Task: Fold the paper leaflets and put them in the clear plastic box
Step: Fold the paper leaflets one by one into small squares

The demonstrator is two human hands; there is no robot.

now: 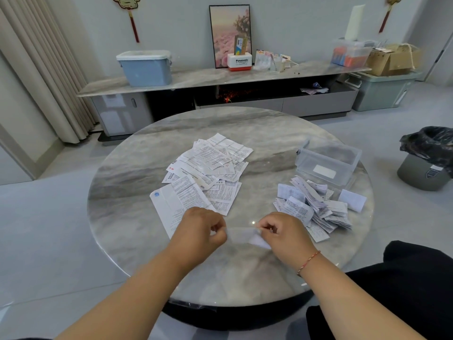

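Observation:
A thin paper leaflet (245, 235) is stretched between my two hands just above the round marble table (127, 173). My left hand (199, 230) pinches its left end and my right hand (285, 233) pinches its right end. Behind my left hand lies a loose pile of unfolded leaflets (208, 173), spread flat at the table's middle. To the right sits a heap of folded leaflets (316, 204). Beyond that heap stands the clear plastic box (328, 160), open at the top, with a white label on its front wall.
A bin with a black bag (426, 158) stands on the floor right of the table. A dark cushion or seat (411, 278) is at the lower right. A long cabinet (220, 79) with boxes and a picture runs along the back wall.

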